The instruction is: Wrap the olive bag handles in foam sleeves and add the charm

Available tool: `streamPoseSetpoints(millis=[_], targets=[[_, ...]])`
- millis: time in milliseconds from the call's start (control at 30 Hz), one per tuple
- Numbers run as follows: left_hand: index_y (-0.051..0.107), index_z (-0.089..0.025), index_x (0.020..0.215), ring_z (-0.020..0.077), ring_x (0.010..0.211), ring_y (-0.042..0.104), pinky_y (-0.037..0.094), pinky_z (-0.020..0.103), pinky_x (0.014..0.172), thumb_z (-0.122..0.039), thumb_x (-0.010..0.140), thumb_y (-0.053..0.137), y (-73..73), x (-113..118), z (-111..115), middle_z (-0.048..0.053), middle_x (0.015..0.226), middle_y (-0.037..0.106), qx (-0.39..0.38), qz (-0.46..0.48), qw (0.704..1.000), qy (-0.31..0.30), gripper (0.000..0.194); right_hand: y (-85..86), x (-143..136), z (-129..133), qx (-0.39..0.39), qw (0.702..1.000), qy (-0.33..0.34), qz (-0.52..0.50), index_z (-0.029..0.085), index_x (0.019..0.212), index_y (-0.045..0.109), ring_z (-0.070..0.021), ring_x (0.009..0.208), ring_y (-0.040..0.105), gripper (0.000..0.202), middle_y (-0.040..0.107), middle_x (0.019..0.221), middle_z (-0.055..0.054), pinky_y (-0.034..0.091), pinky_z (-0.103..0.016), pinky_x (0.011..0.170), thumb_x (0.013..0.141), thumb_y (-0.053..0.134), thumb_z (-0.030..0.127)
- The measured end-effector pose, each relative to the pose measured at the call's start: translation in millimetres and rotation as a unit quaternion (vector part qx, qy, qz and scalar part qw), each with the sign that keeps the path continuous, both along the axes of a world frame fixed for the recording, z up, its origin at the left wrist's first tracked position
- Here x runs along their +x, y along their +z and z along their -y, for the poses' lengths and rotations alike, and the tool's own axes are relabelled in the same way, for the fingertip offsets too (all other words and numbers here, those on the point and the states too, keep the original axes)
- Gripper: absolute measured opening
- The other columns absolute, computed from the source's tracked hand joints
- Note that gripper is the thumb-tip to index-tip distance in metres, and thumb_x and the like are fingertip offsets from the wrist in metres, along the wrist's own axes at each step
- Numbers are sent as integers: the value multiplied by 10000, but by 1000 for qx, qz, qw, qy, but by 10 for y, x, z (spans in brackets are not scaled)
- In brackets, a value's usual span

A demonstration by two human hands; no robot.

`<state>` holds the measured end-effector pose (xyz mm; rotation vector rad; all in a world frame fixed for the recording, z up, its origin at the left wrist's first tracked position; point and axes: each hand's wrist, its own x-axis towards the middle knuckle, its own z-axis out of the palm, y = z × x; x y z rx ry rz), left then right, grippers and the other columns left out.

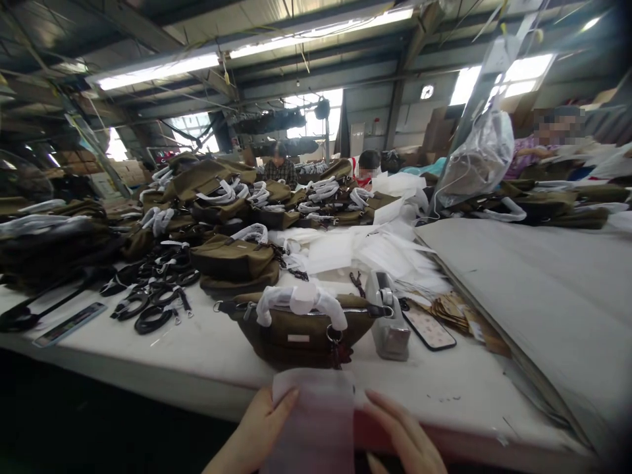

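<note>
At the table's far left lies a ruler, then a heap of black straps with metal clips. Behind them olive bags are stacked in piles that run back toward two seated people, whose work is hidden by the heaps. Near the front edge stands one bag with its handle wrapped in white foam; it sits just beyond the hands and blocks the table behind it. Right of it are a tape dispenser, a phone lying flat and a small stack of brown tags. Loose white sheets spread behind these. A large grey board slopes across the right side, and a clear plastic sack hangs above it; what it holds is hard to make out.

At the bottom edge the left hand pinches the left side of a thin white sheet, thumb on top. The right hand lies at the sheet's right edge, fingers stretched flat; whether it grips, I cannot tell. Both wrists are cut off
</note>
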<state>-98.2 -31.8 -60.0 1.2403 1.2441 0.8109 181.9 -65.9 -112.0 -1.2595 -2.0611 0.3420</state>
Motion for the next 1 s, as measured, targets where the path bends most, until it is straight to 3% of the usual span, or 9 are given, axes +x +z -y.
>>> streamPoseSetpoints(millis=[100, 267, 333, 433, 600, 733, 900, 1000], targets=[[740, -164, 1085, 303, 1053, 666, 492, 362, 960, -470, 877, 582, 4, -190, -15, 93, 1075, 750, 35, -102, 994, -32, 402, 191, -13, -165, -12, 988, -116, -98, 263, 1227, 609, -308, 1187, 616, 386, 642, 1300, -102, 539, -506, 982, 856, 578, 365], [757, -133, 988, 314, 989, 683, 496, 374, 941, -470, 873, 568, -19, -243, -57, 96, 973, 769, 47, -146, 988, 14, 403, 324, -481, -530, -123, 960, -131, -213, 206, 1161, 558, -282, 994, 685, 530, 705, 1109, -107, 568, -426, 874, 709, 727, 425], [733, -116, 1064, 305, 1016, 677, 495, 364, 947, -463, 890, 550, -19, -191, -76, 98, 1021, 762, 50, -116, 992, 18, 428, 315, -663, -633, -144, 945, -159, -246, 196, 1114, 526, -267, 860, 700, 532, 712, 1011, -97, 570, -401, 783, 692, 739, 439], [702, -124, 1158, 293, 1080, 657, 477, 354, 986, -456, 903, 551, 7, -132, -85, 97, 1104, 743, 60, -61, 996, -1, 446, 332, -753, -708, -142, 943, -143, -266, 193, 1029, 526, -259, 823, 688, 368, 709, 938, -94, 539, -386, 755, 801, 624, 466], [703, -147, 1165, 311, 1128, 631, 453, 409, 1023, -500, 859, 619, 71, 9, -112, 101, 1119, 737, 23, 43, 999, 1, 475, 524, -595, -641, -169, 940, -59, -291, 197, 973, 578, -235, 826, 675, 306, 717, 898, -71, 526, -332, 756, 855, 568, 480], [734, -130, 1065, 307, 1032, 667, 490, 403, 941, -523, 769, 720, 114, 359, -201, 119, 1048, 750, -34, 195, 980, 27, 492, 620, -530, -533, -198, 936, -32, -290, 204, 919, 601, -227, 791, 676, 283, 713, 838, -52, 538, -315, 722, 846, 565, 475], [744, -131, 981, 251, 858, 699, 510, 339, 827, -493, 640, 837, 154, 766, -285, 95, 881, 763, -70, 350, 930, 91, 505, 510, -489, -420, -152, 947, -56, -278, 238, 1172, 554, -236, 985, 680, 356, 710, 1085, -74, 550, -327, 862, 852, 590, 389], [736, -124, 955, 230, 782, 692, 519, 326, 756, -510, 685, 801, 203, 857, -280, 90, 854, 754, -49, 357, 928, 95, 476, 401, -497, -367, -152, 949, -62, -269, 241, 1264, 509, -191, 698, 686, 400, 716, 868, -30, 567, -294, 684, 910, 504, 425]])
